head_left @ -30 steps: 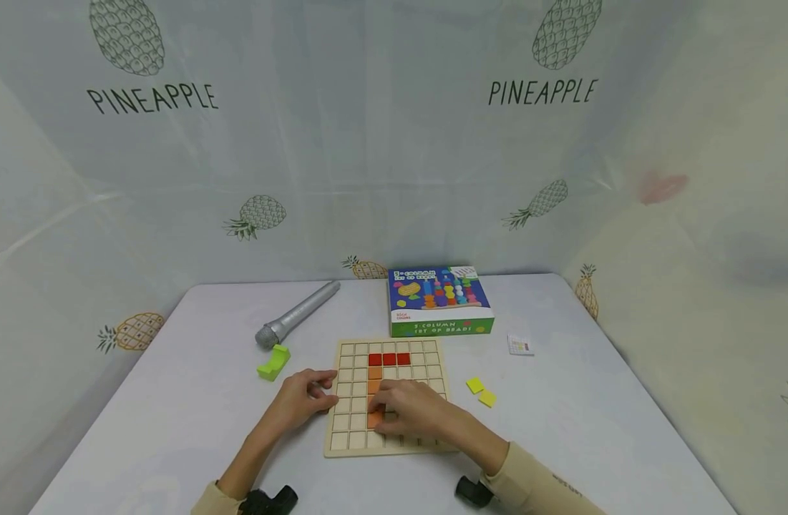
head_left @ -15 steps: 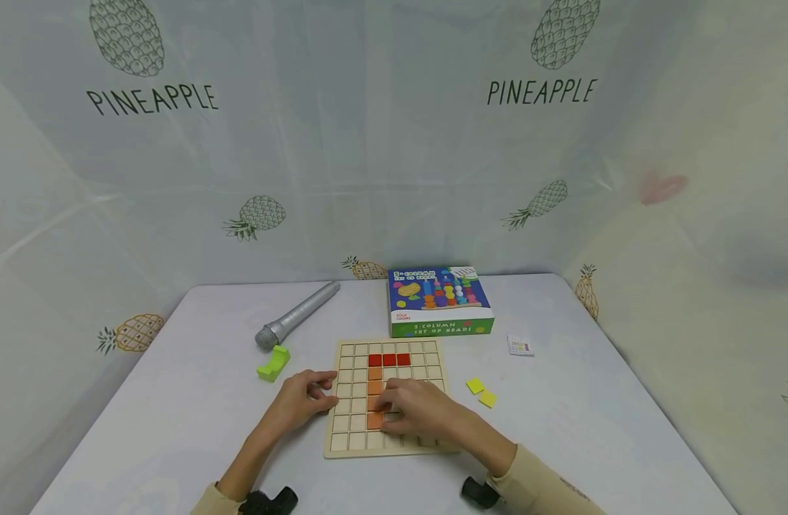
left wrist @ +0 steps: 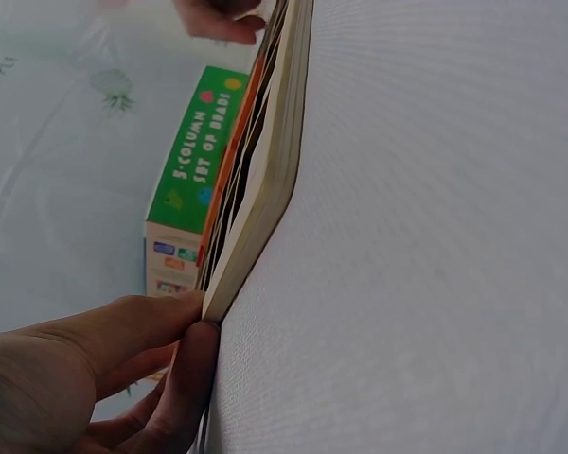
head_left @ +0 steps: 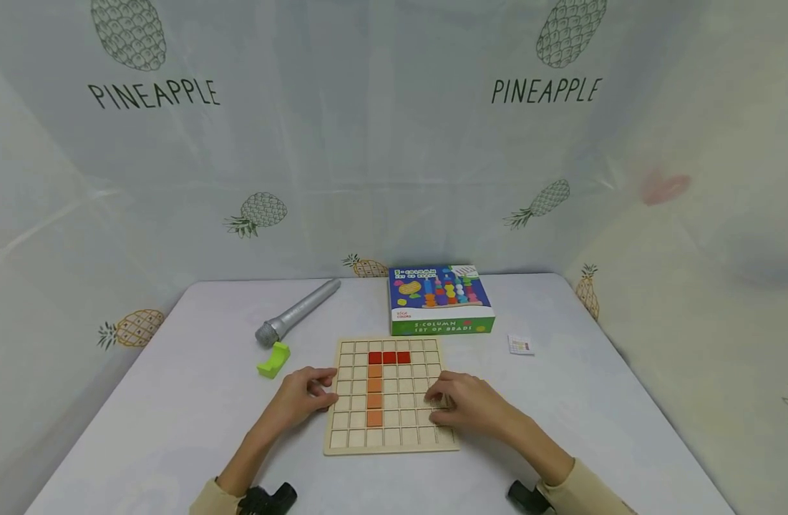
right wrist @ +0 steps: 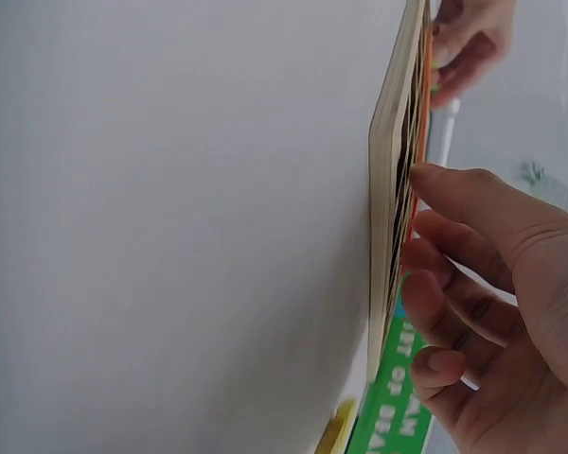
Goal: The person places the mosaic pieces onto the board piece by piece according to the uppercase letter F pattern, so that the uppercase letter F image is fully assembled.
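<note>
A wooden grid board lies on the table. A row of red tiles runs near its far side, and a column of orange tiles comes down toward me from the row's left end. My left hand pinches the board's left edge between thumb and finger, as the left wrist view shows. Over the board's right edge is my right hand, its fingers loosely bent with nothing between them. A yellow piece shows beyond that hand in the right wrist view; in the head view the hand covers that area.
Behind the board stands a bead-set box. To the left lie a silver microphone and a bright green curved block. A small printed card is on the right. A pineapple-print curtain hangs behind the table.
My right hand has moved right, from the orange column to the board's right edge, uncovering the tiles and now covering the yellow ones. The left hand stays at the left edge.
</note>
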Action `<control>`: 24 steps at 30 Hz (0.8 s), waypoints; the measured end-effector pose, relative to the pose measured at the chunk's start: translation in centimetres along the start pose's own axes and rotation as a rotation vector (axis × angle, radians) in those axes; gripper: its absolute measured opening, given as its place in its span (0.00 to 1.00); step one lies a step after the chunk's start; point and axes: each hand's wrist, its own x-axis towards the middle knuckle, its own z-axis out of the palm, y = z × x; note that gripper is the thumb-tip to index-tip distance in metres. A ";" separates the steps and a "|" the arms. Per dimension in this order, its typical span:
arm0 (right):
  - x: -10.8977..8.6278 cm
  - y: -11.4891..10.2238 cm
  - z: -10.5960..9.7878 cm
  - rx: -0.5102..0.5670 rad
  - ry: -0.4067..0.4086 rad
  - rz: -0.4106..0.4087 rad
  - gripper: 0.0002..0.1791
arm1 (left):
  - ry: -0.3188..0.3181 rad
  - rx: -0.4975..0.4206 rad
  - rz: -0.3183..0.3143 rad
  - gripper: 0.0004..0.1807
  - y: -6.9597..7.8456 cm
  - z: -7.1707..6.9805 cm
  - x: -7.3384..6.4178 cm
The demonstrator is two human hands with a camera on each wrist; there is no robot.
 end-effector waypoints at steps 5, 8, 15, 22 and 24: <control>-1.6 2.0 -0.9 -0.012 0.042 0.050 0.15 | -0.003 0.004 -0.003 0.26 0.0 0.0 0.0; -2.4 3.0 -1.4 -0.026 0.074 0.073 0.15 | 0.001 0.005 -0.005 0.26 0.1 -0.1 0.1; -3.7 4.8 -2.2 -0.028 0.106 0.129 0.14 | 0.007 -0.003 -0.011 0.26 0.3 -0.1 0.0; -4.5 6.0 -2.1 -0.059 0.129 0.177 0.14 | -0.003 -0.005 0.001 0.26 0.3 -0.1 -0.1; -4.7 6.2 -2.1 -0.062 0.126 0.192 0.14 | -0.004 -0.004 0.005 0.26 0.3 -0.1 -0.1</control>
